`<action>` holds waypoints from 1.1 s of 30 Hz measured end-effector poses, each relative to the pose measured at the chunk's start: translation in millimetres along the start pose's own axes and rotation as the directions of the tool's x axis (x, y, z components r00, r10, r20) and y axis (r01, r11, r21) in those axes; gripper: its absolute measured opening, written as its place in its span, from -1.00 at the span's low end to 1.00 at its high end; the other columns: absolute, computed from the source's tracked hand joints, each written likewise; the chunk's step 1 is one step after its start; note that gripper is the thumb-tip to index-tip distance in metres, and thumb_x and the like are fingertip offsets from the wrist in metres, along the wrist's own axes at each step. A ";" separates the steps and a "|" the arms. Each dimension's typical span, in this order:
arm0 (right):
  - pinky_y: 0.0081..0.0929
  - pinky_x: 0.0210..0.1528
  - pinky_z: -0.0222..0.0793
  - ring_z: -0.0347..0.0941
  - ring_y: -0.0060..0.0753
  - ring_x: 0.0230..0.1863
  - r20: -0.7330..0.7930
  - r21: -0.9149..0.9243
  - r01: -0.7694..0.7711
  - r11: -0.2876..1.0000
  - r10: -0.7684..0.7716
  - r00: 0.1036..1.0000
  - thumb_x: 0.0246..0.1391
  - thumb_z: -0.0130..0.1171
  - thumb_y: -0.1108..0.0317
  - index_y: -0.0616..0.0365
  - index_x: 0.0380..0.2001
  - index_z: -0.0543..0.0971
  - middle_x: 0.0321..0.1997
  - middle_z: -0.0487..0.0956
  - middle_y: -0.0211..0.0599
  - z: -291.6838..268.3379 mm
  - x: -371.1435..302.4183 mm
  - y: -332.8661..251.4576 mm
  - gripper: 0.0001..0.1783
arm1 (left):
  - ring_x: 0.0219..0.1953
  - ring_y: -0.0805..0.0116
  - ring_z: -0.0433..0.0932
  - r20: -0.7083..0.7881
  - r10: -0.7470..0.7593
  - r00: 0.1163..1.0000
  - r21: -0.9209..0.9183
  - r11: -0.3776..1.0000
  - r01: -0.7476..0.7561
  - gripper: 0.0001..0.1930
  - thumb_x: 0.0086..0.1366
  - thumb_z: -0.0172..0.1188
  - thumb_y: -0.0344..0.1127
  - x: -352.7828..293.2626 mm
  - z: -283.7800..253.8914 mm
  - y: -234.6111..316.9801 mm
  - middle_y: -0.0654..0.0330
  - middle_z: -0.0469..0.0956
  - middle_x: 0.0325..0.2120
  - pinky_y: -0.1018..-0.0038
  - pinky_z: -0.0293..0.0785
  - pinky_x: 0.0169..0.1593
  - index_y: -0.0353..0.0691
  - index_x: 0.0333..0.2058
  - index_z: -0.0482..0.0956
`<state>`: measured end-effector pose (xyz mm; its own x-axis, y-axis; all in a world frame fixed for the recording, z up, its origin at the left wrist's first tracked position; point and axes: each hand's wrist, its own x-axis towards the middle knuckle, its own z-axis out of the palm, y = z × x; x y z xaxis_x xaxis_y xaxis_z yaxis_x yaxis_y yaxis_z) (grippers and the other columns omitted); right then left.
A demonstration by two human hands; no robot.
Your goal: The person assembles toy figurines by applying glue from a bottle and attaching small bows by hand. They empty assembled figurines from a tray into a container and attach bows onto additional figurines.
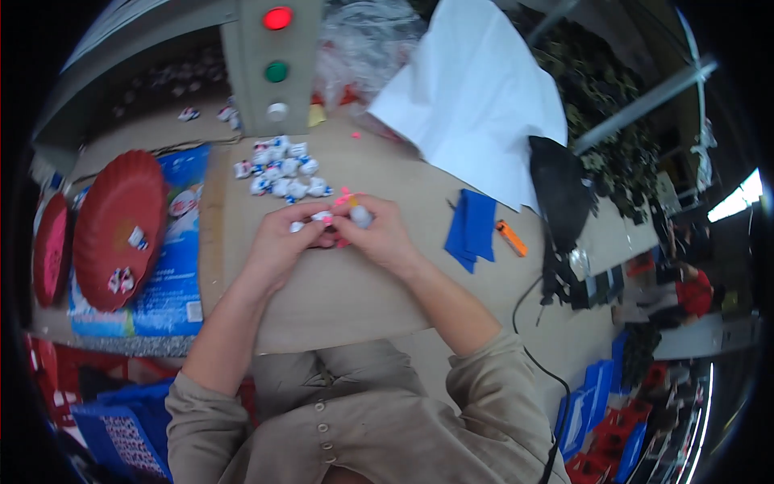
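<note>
Small white-and-blue moulded figures (280,169) look like smooth, glossy plastic; the red fluted shallow dish (121,194), smooth plastic; the brown flat bench (363,298), matt and paper-like; the folded blue strips (477,222), matt cloth

- We're on an evenly lit desk (347,310), its tan top under soft, moderate light, with only faint shadows.
- At the far right corner, the white cloth (472,89) jumps out, brightest thing up there, its folds pale.
- By the far edge we get a red lamp (277,18), glowing.
- Past the far left corner, a dim recess (149,113), murky and grainy!
- Glare now: well beyond the right edge, a panel (748,196) burns pure white.
- Out there too, a distant person (693,294) blurs.
- We see the near edge bow, and black swallows the frame's corners.
</note>
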<state>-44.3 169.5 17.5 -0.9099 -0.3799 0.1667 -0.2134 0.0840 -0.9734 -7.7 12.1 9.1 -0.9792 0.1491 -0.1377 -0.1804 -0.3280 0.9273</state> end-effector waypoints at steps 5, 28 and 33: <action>-0.72 -0.55 0.28 0.35 -0.70 -0.54 0.021 0.052 -0.093 0.994 0.092 0.996 -0.14 0.14 0.48 0.29 -0.46 0.53 -0.52 0.47 -0.39 3.5 -0.6 5.7 -0.88 | -0.40 0.48 0.50 -0.010 -0.012 1.000 -0.031 0.999 0.012 -0.73 0.13 0.04 -0.46 -5.2 -1.1 3.4 0.11 0.50 -0.34 0.60 0.46 -0.26 -0.40 -0.17 0.43; -0.74 -0.48 0.28 0.35 -0.72 -0.49 0.066 0.133 -0.232 0.964 0.225 0.972 -0.10 0.14 0.44 0.29 -0.44 0.51 -0.51 0.49 -0.41 1.3 1.8 -2.1 -0.86 | -0.46 0.49 0.48 0.009 -0.082 0.997 -0.082 0.993 0.082 -0.70 0.17 0.04 -0.41 -3.3 -3.5 2.7 0.11 0.46 -0.37 0.60 0.49 -0.34 -0.40 -0.12 0.38; -0.76 -0.48 0.27 0.34 -0.73 -0.48 0.032 0.126 -0.162 0.979 0.160 0.987 -0.11 0.15 0.46 0.27 -0.46 0.51 -0.49 0.48 -0.43 4.3 -2.1 6.4 -0.89 | -0.46 0.50 0.48 -0.007 -0.046 0.999 -0.027 0.999 0.046 -0.73 0.16 0.02 -0.45 -2.1 -0.9 0.5 0.12 0.47 -0.38 0.60 0.49 -0.31 -0.38 -0.14 0.41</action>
<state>-42.2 166.9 10.2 -0.9203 -0.3913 0.0040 -0.0161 0.0278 -0.9995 -5.8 10.7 9.6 -0.9705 0.1577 -0.1824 -0.2273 -0.3459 0.9103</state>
